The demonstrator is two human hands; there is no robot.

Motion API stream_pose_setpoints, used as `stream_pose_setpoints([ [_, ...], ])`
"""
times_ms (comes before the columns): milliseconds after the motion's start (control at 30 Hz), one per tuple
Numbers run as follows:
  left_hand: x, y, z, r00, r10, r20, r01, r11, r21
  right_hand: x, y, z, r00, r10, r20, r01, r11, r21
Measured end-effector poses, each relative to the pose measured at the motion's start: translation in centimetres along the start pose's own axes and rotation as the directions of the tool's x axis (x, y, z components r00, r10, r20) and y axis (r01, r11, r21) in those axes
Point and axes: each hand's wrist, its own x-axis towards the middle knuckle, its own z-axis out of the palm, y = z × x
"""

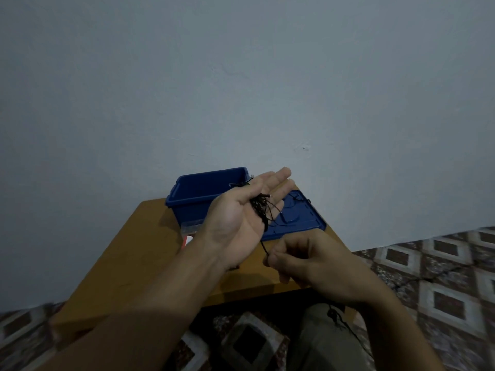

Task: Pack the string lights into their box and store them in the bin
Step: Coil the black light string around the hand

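Now the string lights [259,208] sit coiled round the flat, straight-fingered left hand [237,214]; their strand runs down to the right hand [300,261], which pinches it.

A wooden table [128,258] stands before a pale wall [241,76] on patterned tiles [442,263] (diamond motifs).

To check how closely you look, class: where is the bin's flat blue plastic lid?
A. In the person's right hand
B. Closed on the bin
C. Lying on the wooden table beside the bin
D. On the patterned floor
C: the flat blue plastic lid lies on the wooden table beside the open blue plastic bin; the right hand pinches only the dark string-light wire.
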Motion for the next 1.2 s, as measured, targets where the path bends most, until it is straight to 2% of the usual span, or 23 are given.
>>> stream_pose_setpoints([
  [200, 0.2, -0.2, -0.2, 0.998, 0.038, -0.051, -0.040, 0.999, -0.029, 0.1, 0.0, 0.0, 0.996, -0.029, -0.083, 0.033, 0.998, 0.055],
  [400, 0.1, -0.2, -0.5, 0.991, 0.061, -0.116, -0.043, 0.988, 0.151, 0.0, 0.0, 0.0, 0.988, -0.038, -0.152, 0.059, 0.989, 0.132],
  [533, -0.4, 0.0, -0.5, 0.992, -0.030, -0.126, 0.066, 0.953, 0.297, 0.3, -0.1, 0.2, 0.969, -0.010, -0.247, 0.069, 0.970, 0.232],
  [700, -0.4, 0.0, -0.6, 0.975, -0.151, -0.162, 0.213, 0.841, 0.497, 0.3, -0.1, 0.0, 0.940, -0.023, -0.341, 0.140, 0.935, 0.324],
  [833, -0.2, 0.0, -1.2, 0.953, -0.282, -0.113, 0.280, 0.673, 0.684, 0.0, 0.1, -0.4, 0.943, -0.071, -0.325, 0.208, 0.888, 0.410],
  [933, -0.2, -0.1, -1.3, 0.937, -0.341, -0.076, 0.286, 0.623, 0.728, -0.1, -0.1, -0.5, 0.914, -0.143, -0.379, 0.293, 0.880, 0.374],
  [1067, -0.4, -0.1, -1.4, 0.907, -0.421, 0.008, 0.282, 0.622, 0.730, -0.1, -0.2, -0.4, 0.866, -0.205, -0.455, 0.376, 0.868, 0.325],
  [1200, -0.5, 0.1, -1.4, 0.839, -0.516, 0.174, 0.300, 0.705, 0.643, 0.5, 0.4, -0.2, 0.857, -0.169, -0.486, 0.312, 0.922, 0.230],
])
